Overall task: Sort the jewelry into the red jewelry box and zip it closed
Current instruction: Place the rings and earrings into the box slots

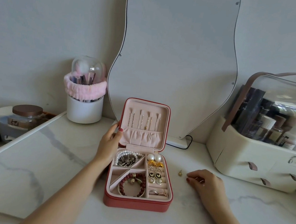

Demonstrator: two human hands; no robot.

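The red jewelry box [136, 204] stands open in the middle of the marble counter, its pink lid [145, 124] upright with several necklaces hanging inside. Its compartments hold a pearl strand [129, 154], a dark red bead bracelet [133, 184], pearl and gold earrings [155, 161] and rings [158, 192]. My left hand [108, 142] grips the lid's left edge, thumb on the rim. My right hand [204, 183] rests on the counter to the right of the box, fingers curled, pinching a small ring against the surface. A small gold earring [180, 173] lies loose between the box and that hand.
A wavy mirror [176, 60] stands behind the box with its base and cable. A white brush holder [83, 111] with a pink band sits back left. A cream cosmetics organiser [259, 160] fills the right. Jars and bowls crowd the far left.
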